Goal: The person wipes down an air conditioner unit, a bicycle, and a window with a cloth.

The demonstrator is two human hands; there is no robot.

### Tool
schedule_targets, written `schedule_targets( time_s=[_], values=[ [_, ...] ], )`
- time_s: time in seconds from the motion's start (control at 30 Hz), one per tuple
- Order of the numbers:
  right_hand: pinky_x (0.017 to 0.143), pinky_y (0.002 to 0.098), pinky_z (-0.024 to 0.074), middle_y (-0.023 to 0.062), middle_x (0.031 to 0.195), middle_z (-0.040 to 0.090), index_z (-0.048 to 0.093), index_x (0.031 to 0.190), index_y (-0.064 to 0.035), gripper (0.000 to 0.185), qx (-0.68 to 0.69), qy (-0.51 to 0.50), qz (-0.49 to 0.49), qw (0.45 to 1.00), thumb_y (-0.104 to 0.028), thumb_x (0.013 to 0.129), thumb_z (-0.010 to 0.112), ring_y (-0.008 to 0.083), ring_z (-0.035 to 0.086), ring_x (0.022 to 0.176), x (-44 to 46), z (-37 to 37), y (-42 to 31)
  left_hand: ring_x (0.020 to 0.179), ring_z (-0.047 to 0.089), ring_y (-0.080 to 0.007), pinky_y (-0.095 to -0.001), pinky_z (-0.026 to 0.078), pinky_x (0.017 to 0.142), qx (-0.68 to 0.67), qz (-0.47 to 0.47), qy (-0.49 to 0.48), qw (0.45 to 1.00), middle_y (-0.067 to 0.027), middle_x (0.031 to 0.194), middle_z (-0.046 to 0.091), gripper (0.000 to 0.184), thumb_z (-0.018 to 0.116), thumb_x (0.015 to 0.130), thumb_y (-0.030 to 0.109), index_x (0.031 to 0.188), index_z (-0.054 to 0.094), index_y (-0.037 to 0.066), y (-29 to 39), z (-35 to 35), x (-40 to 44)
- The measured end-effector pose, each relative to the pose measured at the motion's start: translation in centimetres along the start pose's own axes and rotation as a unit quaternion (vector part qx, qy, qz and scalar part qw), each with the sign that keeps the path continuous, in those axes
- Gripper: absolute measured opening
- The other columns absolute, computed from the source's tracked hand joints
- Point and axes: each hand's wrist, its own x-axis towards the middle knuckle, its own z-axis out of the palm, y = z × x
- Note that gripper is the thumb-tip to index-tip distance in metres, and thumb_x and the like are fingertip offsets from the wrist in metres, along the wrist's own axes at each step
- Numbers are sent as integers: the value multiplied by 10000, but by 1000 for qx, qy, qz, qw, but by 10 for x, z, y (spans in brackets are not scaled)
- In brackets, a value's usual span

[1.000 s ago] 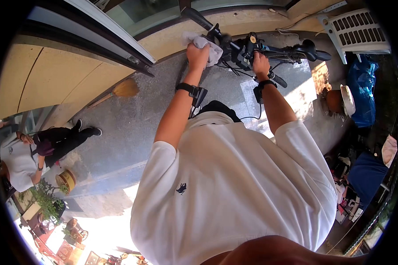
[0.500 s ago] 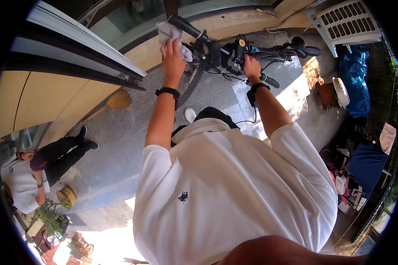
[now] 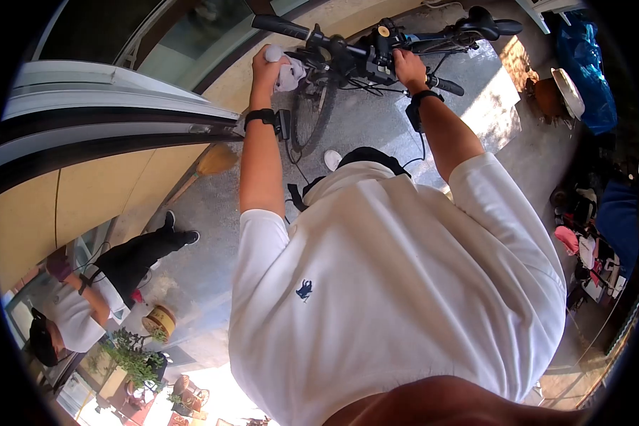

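At the top centre stands a black bicycle (image 3: 334,53), its front wheel below the handlebar. My left hand (image 3: 265,67) is closed on a light grey cloth (image 3: 290,75), beside the front of the bicycle and below the left handlebar grip (image 3: 280,27). The cloth hangs to the right of the fingers. My right hand (image 3: 409,69) is closed on the handlebar near its middle, next to the black mount with a round gold-coloured cap (image 3: 383,32). What its fingers wrap round is partly hidden. Both wrists wear black straps with small devices.
Another person (image 3: 96,298) in a white shirt and black trousers is at the lower left. A broom (image 3: 216,160) lies by the yellow wall (image 3: 85,192). Potted plants (image 3: 160,323) stand below. On the right are a brown pot (image 3: 549,98), a white basin (image 3: 568,94) and blue plastic (image 3: 587,78).
The view has shifted. My left hand has moved with the cloth to the left of the bicycle's front, away from where it was by the handlebar. My right hand stays at the handlebar.
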Motion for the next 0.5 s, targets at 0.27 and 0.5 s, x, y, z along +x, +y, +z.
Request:
schedule_targets(
  time_s=[0.27,0.5],
  values=[
    [827,523,484,206,1010,681,683,1011,-122,423,21,-2,0,1000,-395,924,371,435,622,970,-3,-4,-1,892,649,-242,-342,530,797,-593,-209,59,775,-80,916,622,240,647,736,87,963,581,48,-12,20,-29],
    [822,468,487,212,988,682,679,1020,-79,393,97,-37,-44,994,-383,935,445,411,633,939,6,-8,11,857,679,-284,-369,524,798,54,11,158,986,-113,840,674,283,685,705,115,938,600,-22,-7,3,-19]
  ],
)
